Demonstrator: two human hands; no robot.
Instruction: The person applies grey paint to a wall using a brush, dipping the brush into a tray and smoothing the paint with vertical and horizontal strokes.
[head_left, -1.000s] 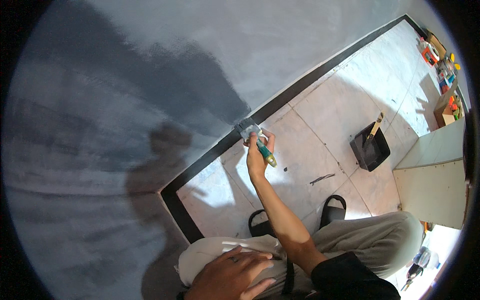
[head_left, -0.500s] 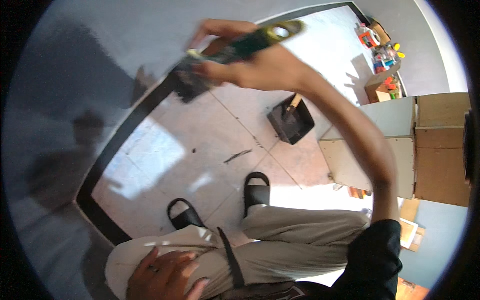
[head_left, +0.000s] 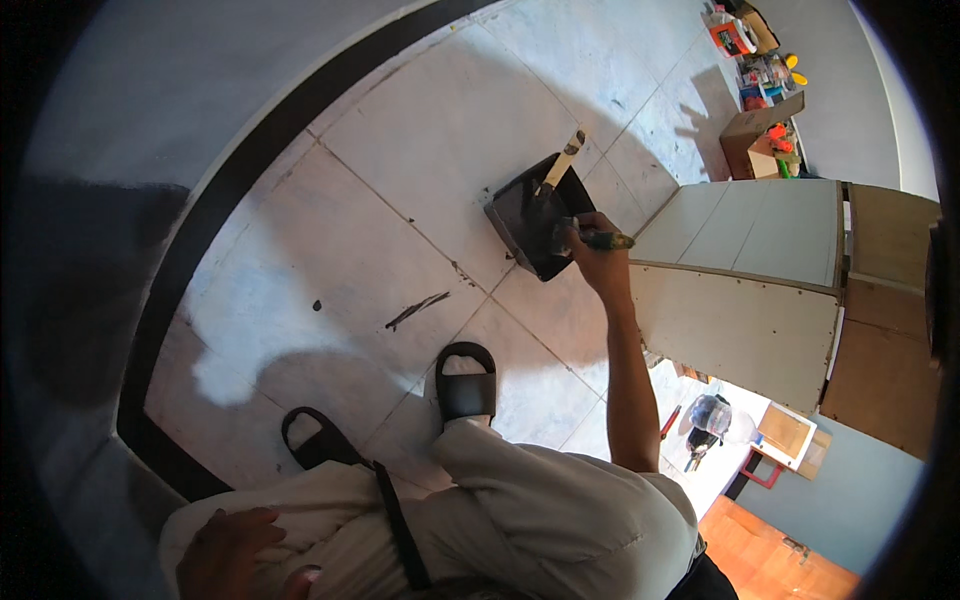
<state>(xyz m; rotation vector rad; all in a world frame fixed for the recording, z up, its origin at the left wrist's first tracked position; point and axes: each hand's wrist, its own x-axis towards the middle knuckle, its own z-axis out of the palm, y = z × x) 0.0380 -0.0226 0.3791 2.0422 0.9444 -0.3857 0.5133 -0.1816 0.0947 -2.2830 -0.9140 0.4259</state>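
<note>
Pale tiled floor, black skirting along the wall; right hand clenched round a green-handled brush over the black paint tray. Left hand rests loosely open on the thigh, bristles hidden.

Right hand: fingers wrapped round a green-handled paintbrush held over a black rectangular paint tray on the pale tiled floor; a wooden-handled brush leans in the tray. Left hand: resting on the trouser leg. Black sandals below.
</note>
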